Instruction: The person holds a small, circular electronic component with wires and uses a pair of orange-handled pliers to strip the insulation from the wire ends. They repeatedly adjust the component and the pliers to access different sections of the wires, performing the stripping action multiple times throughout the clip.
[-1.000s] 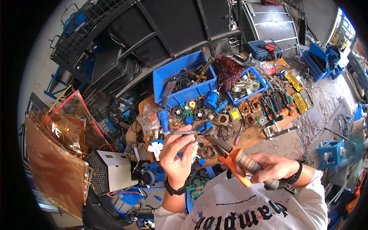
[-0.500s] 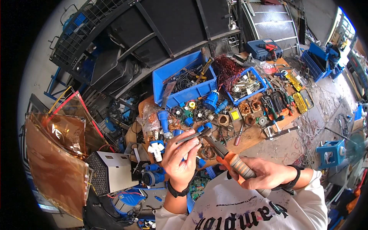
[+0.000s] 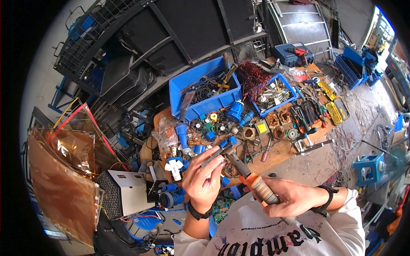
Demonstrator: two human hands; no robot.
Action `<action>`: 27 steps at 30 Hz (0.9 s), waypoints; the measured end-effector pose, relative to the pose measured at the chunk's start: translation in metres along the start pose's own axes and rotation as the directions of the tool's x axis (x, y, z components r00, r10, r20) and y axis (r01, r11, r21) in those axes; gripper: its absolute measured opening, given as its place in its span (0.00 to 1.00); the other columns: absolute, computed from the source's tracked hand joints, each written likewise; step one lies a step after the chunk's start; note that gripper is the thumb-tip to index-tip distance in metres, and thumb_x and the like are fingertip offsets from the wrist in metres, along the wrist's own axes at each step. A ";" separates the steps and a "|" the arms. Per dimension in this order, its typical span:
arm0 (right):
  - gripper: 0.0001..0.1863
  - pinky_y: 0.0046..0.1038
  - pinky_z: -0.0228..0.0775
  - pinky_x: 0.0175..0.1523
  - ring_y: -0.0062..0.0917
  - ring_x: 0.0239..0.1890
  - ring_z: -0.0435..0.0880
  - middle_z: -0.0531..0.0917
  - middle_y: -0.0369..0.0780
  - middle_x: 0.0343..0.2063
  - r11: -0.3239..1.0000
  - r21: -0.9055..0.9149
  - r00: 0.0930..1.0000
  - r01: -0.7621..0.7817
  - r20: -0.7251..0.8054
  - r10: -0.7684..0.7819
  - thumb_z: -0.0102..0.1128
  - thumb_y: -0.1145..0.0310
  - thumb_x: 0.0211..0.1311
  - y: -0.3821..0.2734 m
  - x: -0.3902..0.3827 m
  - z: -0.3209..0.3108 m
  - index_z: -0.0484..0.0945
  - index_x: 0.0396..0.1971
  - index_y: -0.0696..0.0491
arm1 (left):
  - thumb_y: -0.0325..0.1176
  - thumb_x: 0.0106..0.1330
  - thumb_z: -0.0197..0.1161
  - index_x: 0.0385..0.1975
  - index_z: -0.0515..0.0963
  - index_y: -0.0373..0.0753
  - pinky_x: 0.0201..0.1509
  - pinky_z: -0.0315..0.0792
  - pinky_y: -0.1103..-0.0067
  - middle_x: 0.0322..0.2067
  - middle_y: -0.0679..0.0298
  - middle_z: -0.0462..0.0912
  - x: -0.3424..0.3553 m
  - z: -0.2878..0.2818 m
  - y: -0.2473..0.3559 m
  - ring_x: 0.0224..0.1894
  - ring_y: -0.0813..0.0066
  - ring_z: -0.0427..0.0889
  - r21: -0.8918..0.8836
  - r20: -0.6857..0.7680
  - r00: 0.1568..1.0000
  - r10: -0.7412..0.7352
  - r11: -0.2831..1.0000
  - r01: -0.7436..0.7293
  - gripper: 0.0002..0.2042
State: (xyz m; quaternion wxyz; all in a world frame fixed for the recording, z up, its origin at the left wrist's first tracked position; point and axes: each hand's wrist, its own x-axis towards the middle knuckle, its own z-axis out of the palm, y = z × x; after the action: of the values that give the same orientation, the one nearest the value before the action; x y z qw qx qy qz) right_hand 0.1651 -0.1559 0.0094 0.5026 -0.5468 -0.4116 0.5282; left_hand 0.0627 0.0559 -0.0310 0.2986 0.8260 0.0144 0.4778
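My right hand (image 3: 290,197) is closed round the orange-and-grey handle of a tool (image 3: 265,191) with a dark metal shaft. The tool slants up and left from my shirt front, and its metal end lies beside the fingertips of my left hand. My left hand (image 3: 203,179) is raised with the palm turned partly toward me, and its fingers hold a narrow dark flat strip (image 3: 211,157). The strip's right end meets the tool's end; whether the jaws grip it is too small to tell. Blue plug connectors (image 3: 198,149) lie on the table just beyond.
Behind my hands the wooden table (image 3: 277,158) carries a blue crate (image 3: 205,106) of cables and tools, a smaller blue tray (image 3: 275,96) of metal parts and several hand tools. A speaker-like box (image 3: 128,192) stands at left. A blue stool (image 3: 368,170) is at right.
The tool's handle and my right hand have shifted slightly left and turned a little. The left fingers and the strip have tilted a little, with the strip steeper than before.
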 end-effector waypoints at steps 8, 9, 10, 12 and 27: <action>0.26 0.34 0.67 0.34 0.33 0.25 0.74 0.73 0.43 0.21 0.995 -0.097 0.998 -0.017 -0.061 0.011 0.55 0.71 0.53 -0.001 0.005 0.006 0.66 0.52 0.65 | 0.19 0.49 0.73 0.37 0.82 0.37 0.43 0.80 0.74 0.39 0.53 0.86 -0.001 -0.001 -0.004 0.40 0.61 0.86 0.032 -0.035 0.999 0.007 0.999 -0.006 0.15; 0.26 0.34 0.67 0.33 0.33 0.25 0.74 0.73 0.43 0.22 0.997 -0.079 0.997 -0.011 -0.077 0.005 0.55 0.71 0.53 0.001 0.006 0.007 0.66 0.53 0.65 | 0.19 0.49 0.74 0.37 0.82 0.37 0.42 0.80 0.74 0.39 0.53 0.86 -0.002 -0.001 -0.005 0.40 0.61 0.86 0.042 -0.039 0.999 0.011 0.999 -0.009 0.14; 0.26 0.34 0.67 0.33 0.33 0.25 0.74 0.73 0.43 0.22 0.998 -0.062 0.996 -0.005 -0.094 0.000 0.55 0.71 0.53 0.002 0.006 0.010 0.66 0.53 0.65 | 0.19 0.49 0.74 0.37 0.82 0.37 0.42 0.80 0.75 0.39 0.54 0.86 -0.002 0.000 -0.006 0.40 0.61 0.86 0.053 -0.043 0.999 0.014 0.999 -0.012 0.14; 0.27 0.34 0.66 0.33 0.33 0.25 0.74 0.73 0.43 0.22 0.999 -0.028 0.992 0.020 -0.121 -0.023 0.55 0.71 0.53 0.006 0.007 0.013 0.66 0.54 0.65 | 0.19 0.50 0.73 0.38 0.80 0.36 0.43 0.80 0.73 0.40 0.51 0.85 -0.005 -0.002 -0.007 0.41 0.60 0.86 0.083 -0.029 0.999 0.043 0.996 -0.041 0.15; 0.32 0.35 0.66 0.33 0.33 0.26 0.74 0.73 0.43 0.23 0.998 -0.066 0.999 0.001 -0.046 -0.004 0.56 0.71 0.53 0.003 0.009 0.000 0.62 0.59 0.64 | 0.18 0.51 0.73 0.39 0.79 0.38 0.41 0.82 0.74 0.41 0.49 0.84 -0.001 -0.003 -0.008 0.41 0.60 0.85 0.127 -0.006 0.993 0.119 0.985 -0.117 0.16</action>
State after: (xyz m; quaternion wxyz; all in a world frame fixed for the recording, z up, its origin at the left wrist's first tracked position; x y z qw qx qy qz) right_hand 0.1660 -0.1474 0.0050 0.4943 -0.5747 -0.4177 0.5009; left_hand 0.0617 0.0641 -0.0346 0.2167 0.8394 -0.0021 0.4985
